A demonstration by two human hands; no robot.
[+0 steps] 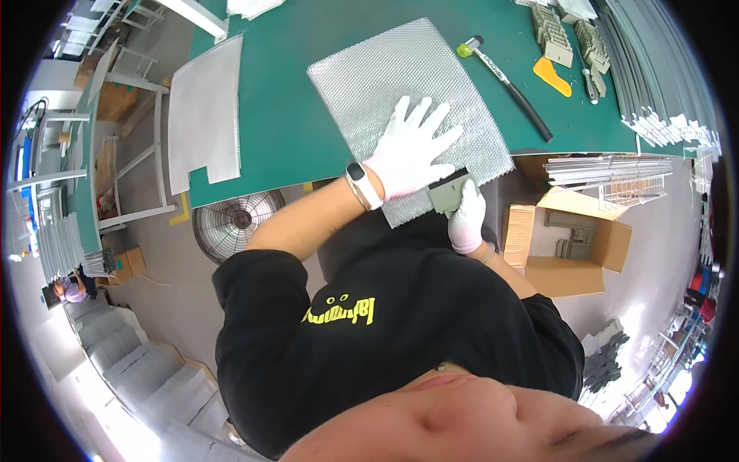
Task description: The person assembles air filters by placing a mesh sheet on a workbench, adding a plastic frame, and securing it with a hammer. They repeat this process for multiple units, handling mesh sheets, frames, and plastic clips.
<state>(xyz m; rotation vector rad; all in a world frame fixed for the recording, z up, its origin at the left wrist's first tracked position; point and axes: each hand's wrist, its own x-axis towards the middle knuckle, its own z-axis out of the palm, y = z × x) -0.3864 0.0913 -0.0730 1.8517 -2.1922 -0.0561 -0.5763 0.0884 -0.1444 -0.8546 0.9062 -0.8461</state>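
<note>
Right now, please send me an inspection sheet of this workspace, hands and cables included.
Surface: green table, its near edge overhung by the silver mesh sheet.
Work pieces: mesh sheet under the left hand; grey-green piece at its near edge, seating unclear.
Clutter: mallet, yellow flat tool and screwdriver, right of the sheet.
Left hand: white-gloved, flat on the mesh, fingers spread.
Right hand: white-gloved, fingers gripping the grey-green piece.
Cables: nothing seen near the hands.
Surroundings: floor fan to the left, open carton holding grey parts to the right.

The hands (pixel 410 158) (pixel 467 219) are white-gloved, the top (pixel 446 308) black with yellow lettering (pixel 339 313)
</note>
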